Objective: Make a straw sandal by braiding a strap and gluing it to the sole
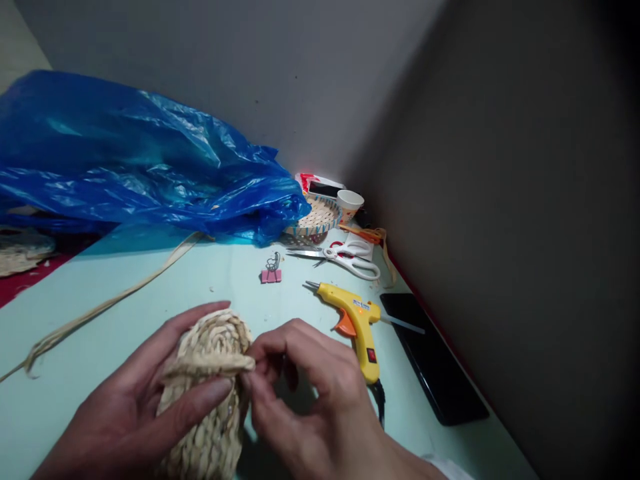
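Note:
A woven straw slipper sole (220, 333), made of coiled, braided natural fibre, is held up close in front of me. My left hand (150, 393) wraps round its left side, the thumb pressed across its face. A braided strap (213, 365) crosses the piece near its rounded top. At the strap's right end, my right hand (310, 387) pinches with thumb and index finger at the edge. Beyond the right hand lies a yellow glue gun (353, 307) with an orange trigger and a glue stick in its back.
A blue plastic bag (150, 160) spreads along the wall. Scissors (345, 255), a pink binder clip (271, 275), a woven basket (317, 217) and a paper cup (349, 203) stand or lie further back. A black tablet-like slab (435, 360) is at right; a fibre strand (115, 300) lies left.

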The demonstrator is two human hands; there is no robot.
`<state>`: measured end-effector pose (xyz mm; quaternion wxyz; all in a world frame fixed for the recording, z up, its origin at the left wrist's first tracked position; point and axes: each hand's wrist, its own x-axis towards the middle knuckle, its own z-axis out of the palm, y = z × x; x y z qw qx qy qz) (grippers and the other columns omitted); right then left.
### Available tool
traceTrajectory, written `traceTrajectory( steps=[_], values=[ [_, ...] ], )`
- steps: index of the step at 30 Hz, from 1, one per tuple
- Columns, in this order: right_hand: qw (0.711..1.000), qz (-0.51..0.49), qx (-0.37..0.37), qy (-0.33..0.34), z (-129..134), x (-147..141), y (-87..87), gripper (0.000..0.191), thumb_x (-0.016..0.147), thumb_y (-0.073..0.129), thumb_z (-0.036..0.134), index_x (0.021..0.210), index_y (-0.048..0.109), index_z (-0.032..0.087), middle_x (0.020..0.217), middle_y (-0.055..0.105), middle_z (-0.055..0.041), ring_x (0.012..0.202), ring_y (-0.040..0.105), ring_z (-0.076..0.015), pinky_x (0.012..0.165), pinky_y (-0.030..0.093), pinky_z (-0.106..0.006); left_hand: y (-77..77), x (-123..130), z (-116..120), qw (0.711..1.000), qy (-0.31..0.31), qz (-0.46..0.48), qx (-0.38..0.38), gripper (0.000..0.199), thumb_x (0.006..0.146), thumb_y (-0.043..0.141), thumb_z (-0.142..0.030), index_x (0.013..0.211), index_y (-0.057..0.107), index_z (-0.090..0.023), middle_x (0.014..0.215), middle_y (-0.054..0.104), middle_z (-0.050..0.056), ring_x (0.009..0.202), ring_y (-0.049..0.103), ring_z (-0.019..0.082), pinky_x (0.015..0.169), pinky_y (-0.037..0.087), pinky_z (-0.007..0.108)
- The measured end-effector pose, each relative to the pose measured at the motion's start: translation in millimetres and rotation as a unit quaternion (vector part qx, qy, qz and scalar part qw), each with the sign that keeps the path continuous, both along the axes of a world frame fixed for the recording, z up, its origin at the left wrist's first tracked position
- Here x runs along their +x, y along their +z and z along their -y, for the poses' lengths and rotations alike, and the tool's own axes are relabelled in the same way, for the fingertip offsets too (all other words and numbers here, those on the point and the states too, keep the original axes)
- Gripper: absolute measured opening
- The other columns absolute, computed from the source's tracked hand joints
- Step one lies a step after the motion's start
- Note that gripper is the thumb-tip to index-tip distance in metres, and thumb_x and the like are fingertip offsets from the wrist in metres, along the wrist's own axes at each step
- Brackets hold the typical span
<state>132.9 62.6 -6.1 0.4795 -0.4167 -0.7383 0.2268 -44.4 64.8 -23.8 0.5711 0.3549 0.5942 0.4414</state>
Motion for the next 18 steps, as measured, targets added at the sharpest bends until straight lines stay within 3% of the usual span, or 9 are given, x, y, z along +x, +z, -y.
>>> traceTrajectory(
  steps=[3,6,12,18],
  values=[
    [0.992,-0.052,-0.116,0.004,0.6,1.3,2.4,0.006,0.082,0.068,0.014,0.083,0.066,0.019,0.069,0.063,0.0039,0.061,0.061,-0.0088,0.061,0.052,-0.017,5.3,2.2,-1.3,1.0,-0.012,-0.002,0.0,0.1,0.045,0.098,-0.046,0.138,0.061,-0.045,0.108,0.085,-0.005,0.111,0.076,0.032,0.08,0.067,0.028],
    [0.986,-0.077,-0.146,0.007,1.8,1.2,1.6,0.006,0.081,0.07,0.013,0.083,0.067,0.018,0.068,0.062,0.0048,0.062,0.061,-0.0083,0.062,0.051,-0.016,4.6,1.1,-1.6,1.0,-0.013,-0.004,0.007,0.1,0.044,0.099,-0.045,0.137,0.062,-0.045,0.115,0.083,-0.006,0.115,0.074,0.031,0.082,0.066,0.026],
    [0.984,-0.081,-0.158,0.009,1.9,2.3,1.6,0.007,0.081,0.07,0.011,0.083,0.069,0.017,0.07,0.063,0.0045,0.063,0.061,-0.0077,0.063,0.05,-0.016,-0.2,-3.1,-1.3,0.996,-0.03,-0.07,0.041,0.081,0.044,0.098,-0.047,0.121,0.074,-0.042,0.123,0.079,-0.006,0.129,0.065,0.033,0.088,0.063,0.025],
    [0.995,-0.053,-0.079,0.001,1.9,2.5,0.2,0.011,0.083,0.07,0.008,0.085,0.068,0.018,0.074,0.067,0.0043,0.064,0.06,-0.0069,0.067,0.051,-0.015,-0.2,-3.1,0.1,0.995,-0.024,-0.09,0.048,0.072,0.044,0.098,-0.049,0.112,0.076,-0.044,0.115,0.08,-0.01,0.124,0.069,0.026,0.086,0.058,0.013]
  ],
)
